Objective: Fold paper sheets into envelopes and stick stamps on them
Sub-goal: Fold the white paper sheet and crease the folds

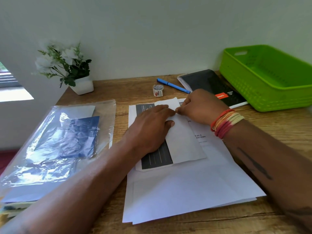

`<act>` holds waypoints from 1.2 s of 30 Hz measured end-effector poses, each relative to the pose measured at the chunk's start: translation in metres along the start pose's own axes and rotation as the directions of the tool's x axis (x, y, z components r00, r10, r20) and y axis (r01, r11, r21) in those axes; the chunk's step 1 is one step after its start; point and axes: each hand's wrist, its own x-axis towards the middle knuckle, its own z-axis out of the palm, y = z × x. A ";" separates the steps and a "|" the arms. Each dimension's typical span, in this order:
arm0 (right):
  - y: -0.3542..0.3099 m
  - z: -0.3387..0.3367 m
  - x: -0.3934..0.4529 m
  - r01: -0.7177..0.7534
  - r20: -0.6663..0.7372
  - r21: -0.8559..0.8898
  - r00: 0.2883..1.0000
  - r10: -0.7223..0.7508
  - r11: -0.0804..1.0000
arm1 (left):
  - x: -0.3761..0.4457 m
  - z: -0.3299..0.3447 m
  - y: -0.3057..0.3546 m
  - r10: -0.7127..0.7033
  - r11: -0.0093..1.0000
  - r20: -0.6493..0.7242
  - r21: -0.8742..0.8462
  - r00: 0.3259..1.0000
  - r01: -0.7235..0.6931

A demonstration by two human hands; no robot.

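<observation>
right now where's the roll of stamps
In the head view the roll of stamps stands on the wooden table beyond the hands, just left of the blue pen and right of the potted plant.

Both forearms stretched fwd. My left hand (152, 125) lies flat, palm down, fingers straight. My right hand (200, 107) curls, fingertips pinching next to left's.
</observation>
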 end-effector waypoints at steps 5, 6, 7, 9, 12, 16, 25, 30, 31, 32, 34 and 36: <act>-0.006 -0.002 -0.009 0.020 -0.043 -0.004 0.999 -0.020 1.000 | -0.002 -0.001 0.002 -0.047 0.997 -0.023 -0.062 0.999 0.045; -0.007 -0.002 -0.011 0.021 -0.050 -0.002 0.999 -0.021 1.000 | -0.002 -0.001 0.002 -0.047 0.997 -0.027 -0.065 0.999 0.045; -0.009 -0.002 -0.013 0.020 -0.049 0.003 0.999 -0.020 1.000 | -0.002 -0.002 0.003 -0.047 0.997 -0.032 -0.070 0.998 0.045; -0.011 -0.003 -0.016 0.018 -0.033 0.025 0.999 -0.018 1.000 | -0.003 -0.002 0.004 -0.054 0.995 -0.032 -0.081 0.998 0.051; -0.013 -0.003 -0.019 0.022 -0.018 0.069 1.000 -0.021 0.997 | -0.003 -0.001 0.004 -0.072 0.993 -0.031 -0.097 0.997 0.069; -0.015 0.003 -0.020 0.003 -0.070 0.048 0.998 0.000 0.999 | -0.002 0.000 0.004 -0.087 0.992 -0.028 -0.099 0.996 0.084; -0.018 0.010 -0.017 0.012 -0.079 0.072 0.997 -0.006 0.997 | 0.000 0.001 0.004 -0.082 0.992 -0.047 -0.104 0.995 0.077; -0.011 0.006 -0.013 0.029 -0.096 0.217 0.995 -0.008 0.976 | -0.002 0.000 0.005 -0.080 0.992 -0.058 -0.100 0.995 0.074; -0.010 0.006 -0.013 0.046 -0.099 0.238 0.995 -0.023 0.970 | -0.002 -0.001 0.005 -0.079 0.993 -0.059 -0.097 0.995 0.073; -0.009 0.005 -0.013 0.064 -0.099 0.253 0.994 -0.040 0.965 | -0.001 -0.002 0.006 -0.075 0.994 -0.061 -0.087 0.995 0.070; -0.006 0.004 -0.014 0.084 -0.092 0.261 0.994 -0.062 0.962 | -0.002 -0.005 0.007 -0.062 0.997 -0.056 -0.047 0.997 0.059; -0.002 0.001 -0.017 0.075 -0.053 0.234 0.997 -0.064 0.969 | -0.004 -0.009 0.006 -0.060 0.998 -0.016 0.003 0.998 0.060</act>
